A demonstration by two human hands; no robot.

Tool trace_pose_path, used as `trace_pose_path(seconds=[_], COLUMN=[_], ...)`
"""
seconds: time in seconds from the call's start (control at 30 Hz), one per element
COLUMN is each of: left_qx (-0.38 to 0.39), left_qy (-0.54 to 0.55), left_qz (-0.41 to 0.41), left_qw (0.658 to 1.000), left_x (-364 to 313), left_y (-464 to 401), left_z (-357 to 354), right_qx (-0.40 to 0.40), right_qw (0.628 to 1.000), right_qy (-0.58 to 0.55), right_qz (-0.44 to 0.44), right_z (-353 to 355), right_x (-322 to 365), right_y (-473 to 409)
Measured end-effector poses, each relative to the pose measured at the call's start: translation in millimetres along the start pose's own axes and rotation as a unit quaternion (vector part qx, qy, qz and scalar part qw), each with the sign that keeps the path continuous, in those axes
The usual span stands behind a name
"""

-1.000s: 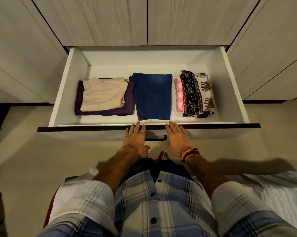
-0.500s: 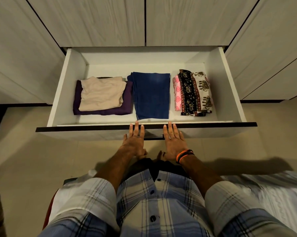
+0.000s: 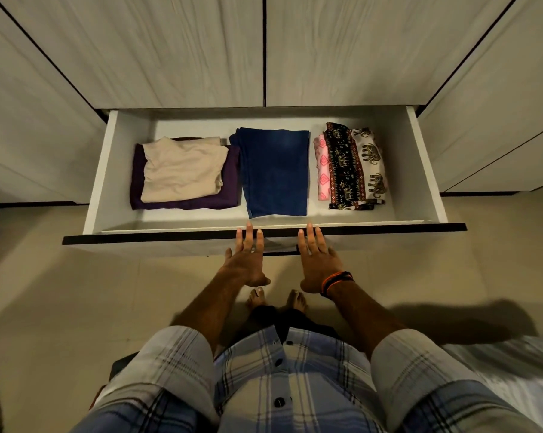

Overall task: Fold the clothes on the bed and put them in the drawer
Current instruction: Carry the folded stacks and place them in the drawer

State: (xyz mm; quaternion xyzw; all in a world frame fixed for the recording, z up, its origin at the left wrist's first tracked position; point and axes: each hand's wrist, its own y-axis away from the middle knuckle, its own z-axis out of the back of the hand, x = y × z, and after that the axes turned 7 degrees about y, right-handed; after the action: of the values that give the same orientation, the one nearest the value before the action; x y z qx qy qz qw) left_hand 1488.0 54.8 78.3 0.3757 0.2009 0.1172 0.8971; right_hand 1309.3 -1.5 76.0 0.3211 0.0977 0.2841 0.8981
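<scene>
Drawer open, folded clothes inside, both hands flat on its front

Drawer (image 3: 107,170) stands pulled out from the wardrobe (image 3: 186,48). Inside lie a purple garment (image 3: 229,189) under a beige one (image 3: 182,170), blue jeans (image 3: 276,173) in the middle, and patterned cloths (image 3: 351,167) at right. Left hand (image 3: 246,257) and right hand (image 3: 315,259) press the front edge, fingers straight, gripping nothing.

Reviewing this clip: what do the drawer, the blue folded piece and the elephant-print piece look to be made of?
The drawer looks like white laminated board, smooth and matt, with a dark top edge on its front. The blue folded piece looks like denim: deep blue with faded patches and a stitched seam; not certain. The elephant-print piece looks like thin printed woven cloth, perhaps cotton or rayon, judging by its soft, slim folds.
</scene>
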Motion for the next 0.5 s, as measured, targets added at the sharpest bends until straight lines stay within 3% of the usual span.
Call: trace_pose_path(seconds=[0.5], left_qx=[0.005], left_qy=[-0.006], left_qz=[0.001], left_qw=[1.0], left_x=[4.2], left_y=[-88.0], left_z=[92.0], right_qx=[0.018], right_qw=[1.0], right_qy=[0.011], right_qz=[-0.005], right_z=[84.3], right_x=[-27.6], right_y=[-98.6])
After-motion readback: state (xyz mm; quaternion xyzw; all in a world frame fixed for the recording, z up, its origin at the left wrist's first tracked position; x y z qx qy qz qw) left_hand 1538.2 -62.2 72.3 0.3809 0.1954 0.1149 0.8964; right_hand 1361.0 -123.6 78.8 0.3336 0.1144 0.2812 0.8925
